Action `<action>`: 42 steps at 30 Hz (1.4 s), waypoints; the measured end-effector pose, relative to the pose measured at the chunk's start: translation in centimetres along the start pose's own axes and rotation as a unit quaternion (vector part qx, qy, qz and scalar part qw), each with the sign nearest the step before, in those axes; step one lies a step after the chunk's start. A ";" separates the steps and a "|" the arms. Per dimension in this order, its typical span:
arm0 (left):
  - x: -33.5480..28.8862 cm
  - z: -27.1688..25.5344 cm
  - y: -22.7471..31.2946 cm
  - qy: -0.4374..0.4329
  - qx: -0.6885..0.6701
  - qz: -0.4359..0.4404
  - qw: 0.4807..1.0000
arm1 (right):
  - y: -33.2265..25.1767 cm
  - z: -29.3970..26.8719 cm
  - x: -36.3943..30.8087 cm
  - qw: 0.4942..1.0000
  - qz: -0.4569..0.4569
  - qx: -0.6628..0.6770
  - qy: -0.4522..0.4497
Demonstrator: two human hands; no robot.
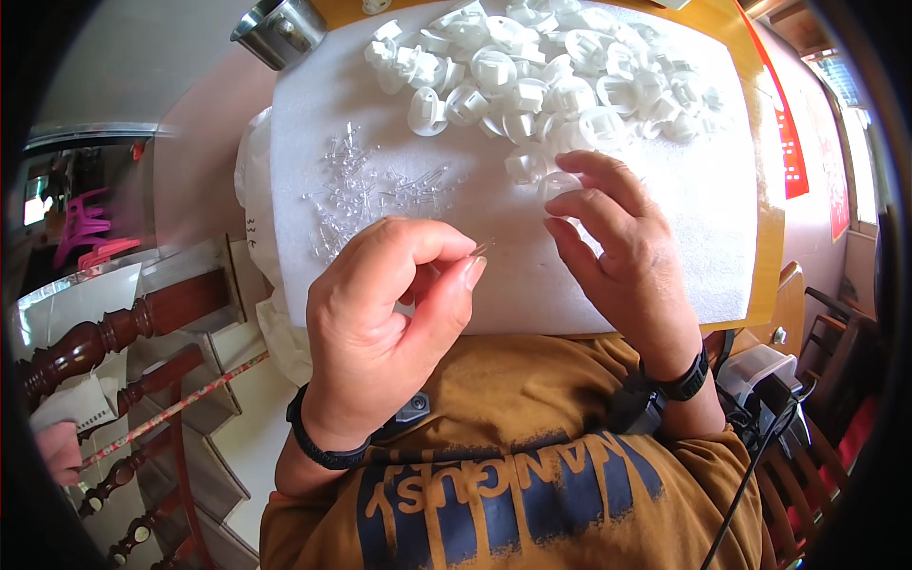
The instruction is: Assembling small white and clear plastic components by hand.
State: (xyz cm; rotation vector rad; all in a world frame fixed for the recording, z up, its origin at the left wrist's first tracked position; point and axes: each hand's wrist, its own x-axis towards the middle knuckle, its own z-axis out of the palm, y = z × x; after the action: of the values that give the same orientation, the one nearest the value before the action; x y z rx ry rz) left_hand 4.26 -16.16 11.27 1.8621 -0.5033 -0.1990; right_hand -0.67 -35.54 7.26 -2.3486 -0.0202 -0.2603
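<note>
My left hand (385, 294) is pinched, thumb against forefinger. From its fingertips sticks out a small part with thin wire legs (486, 246), too fine to make out fully; it resembles an LED. My right hand (617, 237) has its fingers apart, with the tips at a white translucent plastic piece (559, 186); whether they touch it I cannot tell. Just beyond lies another white piece (524, 163), at the near edge of a large heap of round white plastic pieces (494, 71) with blocky middles. A scatter of small clear wire-legged parts (347, 185) lies beyond my left hand.
White foam sheeting (703, 228) covers most of the wooden table (768, 237). At the far left corner stands a metal cup (278, 33). To the left is a stair railing (85, 356) of dark wood. A clear plastic box (757, 366) and cables are at the right.
</note>
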 end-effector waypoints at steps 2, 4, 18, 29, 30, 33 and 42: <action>0.0 -0.2 0.0 -0.004 -0.006 0.014 1.000 | 0.1 0.0 -0.1 0.999 -0.003 0.020 0.027; -0.2 -0.5 0.0 -0.007 -0.010 0.028 1.000 | 0.2 -0.2 -0.1 0.998 -0.007 0.042 0.053; -0.8 -1.2 3.0 -0.043 -0.126 -0.042 0.990 | -2.4 -2.0 -0.6 0.605 0.239 0.753 -0.104; -0.5 -1.2 2.9 -0.041 0.025 0.080 0.996 | -2.2 -2.0 -0.8 0.565 0.241 0.768 -0.180; -0.5 -1.2 2.9 -0.043 0.028 0.086 0.995 | -2.1 -1.7 -0.9 0.578 0.237 0.761 -0.174; -0.4 -1.2 2.7 -0.039 0.040 0.114 0.992 | -2.0 -1.4 -1.0 0.585 0.236 0.758 -0.167; -0.3 -0.4 3.3 -0.041 0.085 0.134 0.986 | -1.7 -1.1 -1.0 0.578 0.230 0.764 -0.170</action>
State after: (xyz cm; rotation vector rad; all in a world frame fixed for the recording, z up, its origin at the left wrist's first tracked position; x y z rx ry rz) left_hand 3.40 -16.53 14.43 1.9339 -0.8427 -0.0530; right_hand -1.99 -35.02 8.97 -0.5308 0.1314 0.3894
